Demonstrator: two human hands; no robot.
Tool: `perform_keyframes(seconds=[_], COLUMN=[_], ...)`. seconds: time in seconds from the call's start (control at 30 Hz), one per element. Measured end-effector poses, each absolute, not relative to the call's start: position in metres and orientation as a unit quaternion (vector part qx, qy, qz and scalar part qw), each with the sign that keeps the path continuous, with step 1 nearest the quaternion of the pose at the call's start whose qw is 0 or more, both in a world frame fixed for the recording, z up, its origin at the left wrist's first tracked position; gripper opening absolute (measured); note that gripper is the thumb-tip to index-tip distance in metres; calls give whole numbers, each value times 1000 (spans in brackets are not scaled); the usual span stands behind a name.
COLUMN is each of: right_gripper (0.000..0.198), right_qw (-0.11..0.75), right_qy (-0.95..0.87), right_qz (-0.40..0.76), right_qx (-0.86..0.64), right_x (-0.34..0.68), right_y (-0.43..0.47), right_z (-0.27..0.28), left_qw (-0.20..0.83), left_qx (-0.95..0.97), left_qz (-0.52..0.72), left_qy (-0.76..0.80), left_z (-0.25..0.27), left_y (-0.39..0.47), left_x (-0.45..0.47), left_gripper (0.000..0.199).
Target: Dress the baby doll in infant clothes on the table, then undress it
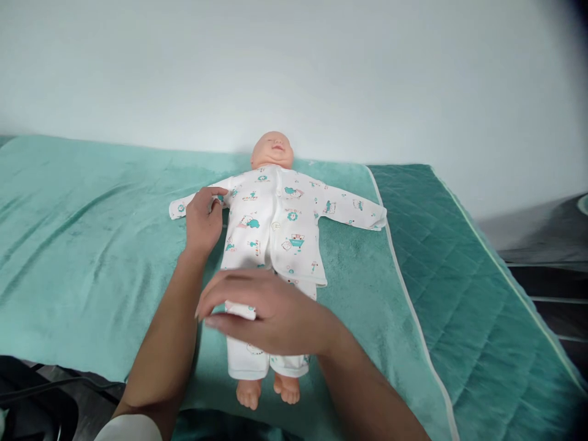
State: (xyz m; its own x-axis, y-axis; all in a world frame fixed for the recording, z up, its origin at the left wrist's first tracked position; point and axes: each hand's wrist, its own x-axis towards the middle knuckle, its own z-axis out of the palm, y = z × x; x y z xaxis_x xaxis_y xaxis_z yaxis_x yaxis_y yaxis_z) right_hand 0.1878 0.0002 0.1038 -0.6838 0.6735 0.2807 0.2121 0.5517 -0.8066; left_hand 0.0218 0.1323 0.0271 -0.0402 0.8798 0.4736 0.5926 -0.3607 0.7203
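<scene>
From my remote seat I see the doll (272, 147) lying on its back on the pale green towel (114, 245), head toward the wall (294, 73), dressed in a printed shirt (301, 202) and trousers (248, 362), feet (248, 392) bare toward me. My left hand (204, 222) is over one sleeve (177, 209), its fingers (214, 191) bent; whether they pinch any cloth, I can't tell. My right hand (275, 309) is in front of the trousers, thumb and fingers parted in a curve, with white cloth showing through the gap and nothing gripped.
</scene>
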Motion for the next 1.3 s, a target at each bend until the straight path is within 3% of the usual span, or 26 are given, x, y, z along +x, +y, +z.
perform_keyframes(seconds=[0.1, 0.17, 0.27, 0.37, 0.6, 1.1, 1.3], right_gripper=[14, 19, 30, 34, 35, 22, 18], right_qw=[456, 501, 486, 470, 486, 552, 555], right_qy=[-751, -713, -693, -686, -677, -623, -631], right_qz=[326, 221, 118, 96, 106, 151, 131], right_qx=[-349, -438, -519, -547, -542, -532, -526], right_x=[208, 221, 235, 239, 235, 233, 232], right_y=[13, 24, 40, 49, 54, 54, 56], right_z=[97, 86, 67, 53, 44, 43, 41], left_qw=[150, 150, 148, 154, 155, 186, 184], left_qx=[695, 712, 748, 787, 845, 838, 838], left_qz=[482, 486, 482, 460, 409, 394, 411], left_qy=[512, 485, 432, 379, 306, 328, 307], left_z=[29, 32, 39, 45, 48, 47, 46], left_y=[130, 127, 120, 112, 105, 106, 112], left_x=[25, 30, 39, 48, 56, 58, 61], left_gripper=[27, 24, 24, 26, 28, 22, 38])
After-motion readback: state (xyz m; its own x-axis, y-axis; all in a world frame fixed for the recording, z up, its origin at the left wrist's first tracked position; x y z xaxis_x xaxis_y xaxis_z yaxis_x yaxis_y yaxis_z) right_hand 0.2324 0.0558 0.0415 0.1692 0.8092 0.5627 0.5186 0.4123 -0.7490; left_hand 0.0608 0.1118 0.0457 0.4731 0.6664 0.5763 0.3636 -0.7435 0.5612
